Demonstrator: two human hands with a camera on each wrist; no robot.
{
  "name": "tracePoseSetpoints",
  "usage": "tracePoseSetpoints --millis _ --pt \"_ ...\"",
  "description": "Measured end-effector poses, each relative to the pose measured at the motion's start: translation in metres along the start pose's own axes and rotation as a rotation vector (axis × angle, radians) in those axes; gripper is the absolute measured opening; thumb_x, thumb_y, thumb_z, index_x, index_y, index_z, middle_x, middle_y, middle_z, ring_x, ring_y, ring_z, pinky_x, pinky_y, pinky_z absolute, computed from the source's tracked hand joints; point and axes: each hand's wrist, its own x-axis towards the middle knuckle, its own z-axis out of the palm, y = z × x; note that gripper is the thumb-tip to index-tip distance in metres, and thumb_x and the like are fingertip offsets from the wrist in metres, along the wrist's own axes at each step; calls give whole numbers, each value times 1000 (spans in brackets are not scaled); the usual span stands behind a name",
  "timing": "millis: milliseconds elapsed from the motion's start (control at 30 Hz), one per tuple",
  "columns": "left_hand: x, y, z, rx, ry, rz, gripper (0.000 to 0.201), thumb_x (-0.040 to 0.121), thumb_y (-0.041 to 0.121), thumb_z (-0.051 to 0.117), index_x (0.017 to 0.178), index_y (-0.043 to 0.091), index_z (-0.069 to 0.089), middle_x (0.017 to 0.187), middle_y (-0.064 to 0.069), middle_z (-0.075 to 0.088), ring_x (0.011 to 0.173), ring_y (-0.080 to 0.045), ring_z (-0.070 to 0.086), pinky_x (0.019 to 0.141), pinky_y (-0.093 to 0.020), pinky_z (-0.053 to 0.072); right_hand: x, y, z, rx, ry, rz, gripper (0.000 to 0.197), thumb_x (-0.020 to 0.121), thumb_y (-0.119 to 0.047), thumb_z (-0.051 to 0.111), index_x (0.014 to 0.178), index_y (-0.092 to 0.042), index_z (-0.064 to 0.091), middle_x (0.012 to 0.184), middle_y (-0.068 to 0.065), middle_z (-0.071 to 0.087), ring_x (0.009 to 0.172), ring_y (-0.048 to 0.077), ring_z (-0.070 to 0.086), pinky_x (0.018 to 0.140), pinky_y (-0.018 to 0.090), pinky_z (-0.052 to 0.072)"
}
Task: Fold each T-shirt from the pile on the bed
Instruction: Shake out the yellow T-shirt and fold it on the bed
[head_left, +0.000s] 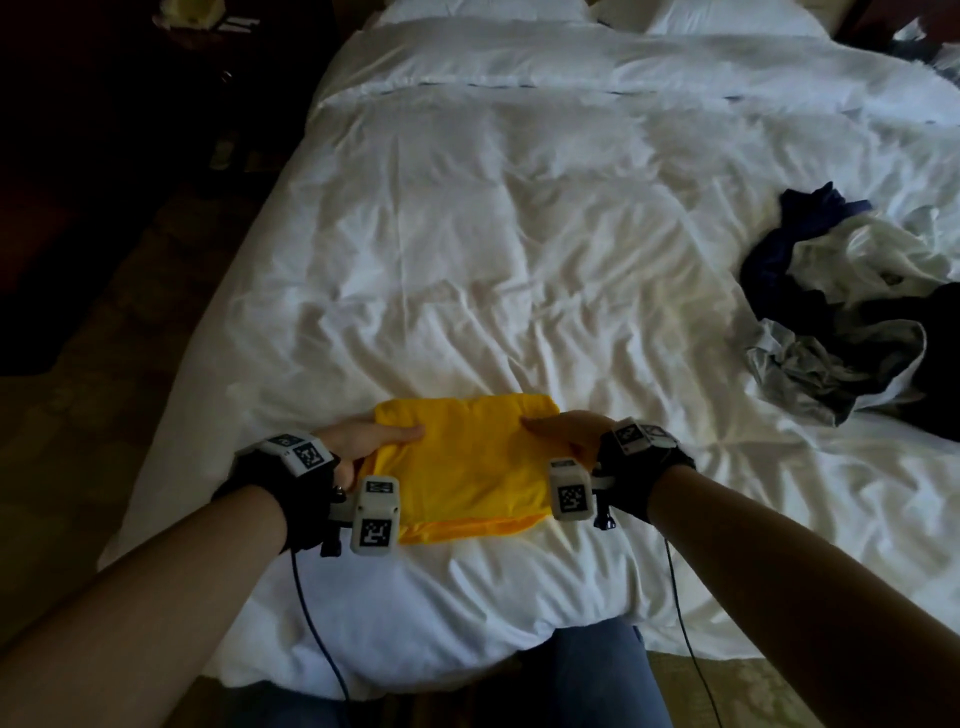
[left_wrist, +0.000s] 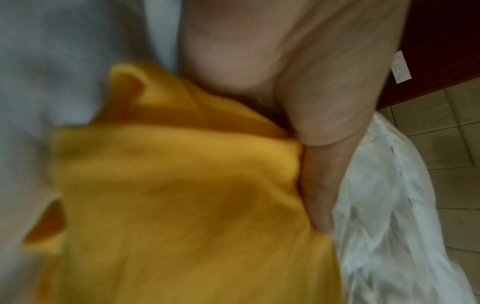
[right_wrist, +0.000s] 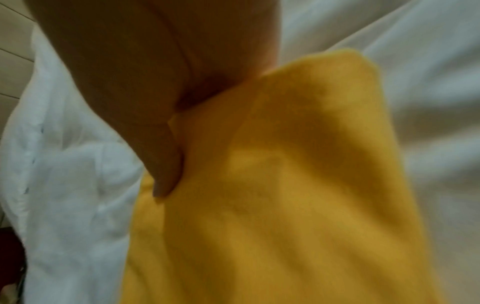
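Yellow T-shirt (head_left: 462, 457) folded, long axis left-right between hands; left hand (head_left: 358, 439), right hand (head_left: 566, 431) each pinching 1 side edge.

Fingers under yellow T-shirt (head_left: 462, 457) hidden; wrist views blurred

The right hand (right_wrist: 145, 86) pinches the yellow T-shirt (right_wrist: 280, 195) over white bedding (right_wrist: 67, 185).

Clothes pile (head_left: 852, 306) rightward; duvet (head_left: 493, 234) seemingly open
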Motion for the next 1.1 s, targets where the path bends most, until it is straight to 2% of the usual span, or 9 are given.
tracePoseSetpoints --millis 100,300,400,500,733,833,900,1000,1100 --pt "-25 25 -11 -47 -25 15 56 84 35 66 133 12 50 98 -20 70 94 -35 62 78 -49 48 -27 -34 7 23 -33 -71 62 73 -32 79 123 -6 54 106 15 65 84 31 66 64 40 57" --pt "-140 106 -55 -113 22 131 29 90 33 59 110 12 58 79 -15 72 87 -32 62 77 -50 47 -130 -137 36 25 -61 -240 48 85 -28 68 125 -7 52 113 14 62 88 28 63 65 38 51" --pt "-215 144 -84 -118 71 200 39 86 34 63 117 13 53 94 -17 67 90 -34 61 87 -54 44 -192 -196 60 25 -85 -304 46 89 -26 64 129 -7 50 113 15 62 94 30 62 69 41 49" --pt "-292 178 -125 -125 139 343 76 68 34 74 136 13 47 125 -19 60 112 -38 57 98 -57 41 -255 -258 92 -37 -81 -420 44 94 -21 56 133 -3 47 134 20 51 109 32 54 78 42 46" --pt "-471 247 -240 79 373 745 53 87 22 65 137 17 47 132 -12 57 103 -29 60 79 -43 49 -411 -397 215 -351 102 -1045 70 87 -11 66 143 -2 25 142 20 39 129 31 41 91 27 40" --pt "-540 251 -286 225 506 814 55 86 22 67 137 19 46 127 -5 58 106 -26 58 84 -41 47 -474 -437 291 -570 -71 -1239 72 86 -21 67 145 -8 28 146 10 37 133 23 37 90 18 36" --pt "-581 244 -314 323 599 832 56 84 23 69 135 21 47 122 -1 58 101 -20 58 85 -39 48 -509 -458 341 -720 -238 -1302 72 85 -26 69 144 -13 30 146 9 38 133 24 39 105 32 38" --pt "-638 219 -358 463 758 828 60 80 31 73 134 22 50 123 3 60 107 -16 59 93 -36 49 -555 -474 415 -886 -534 -1285 64 83 -27 70 138 -13 42 136 7 51 123 24 52 103 44 44" --pt "-687 184 -400 488 889 803 54 79 31 73 129 21 55 112 7 64 101 -10 61 86 -28 51 -593 -472 487 -963 -752 -1247 84 57 -45 84 129 -13 55 125 8 62 113 25 61 96 44 49"
